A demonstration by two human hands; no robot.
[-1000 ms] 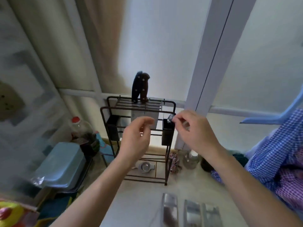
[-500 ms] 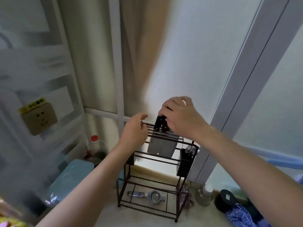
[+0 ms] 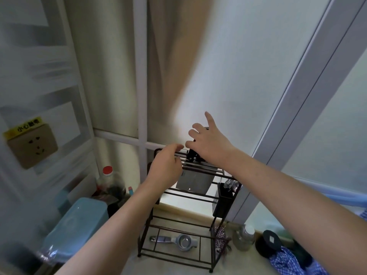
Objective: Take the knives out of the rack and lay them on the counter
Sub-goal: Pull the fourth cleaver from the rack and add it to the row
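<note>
Both hands up at the rack: right hand spread loose, fingers apart, over the dark handles of the knives slotted just beneath its palm, left hand curled half-closed against the top rails beside them, gripping nothing visible, blades hanging below.

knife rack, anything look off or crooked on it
Nothing stands out. The rack stands upright on the counter, the dark knife handles sit in the top slots with a broad blade hanging straight below, and both hands hover at the top.
</note>
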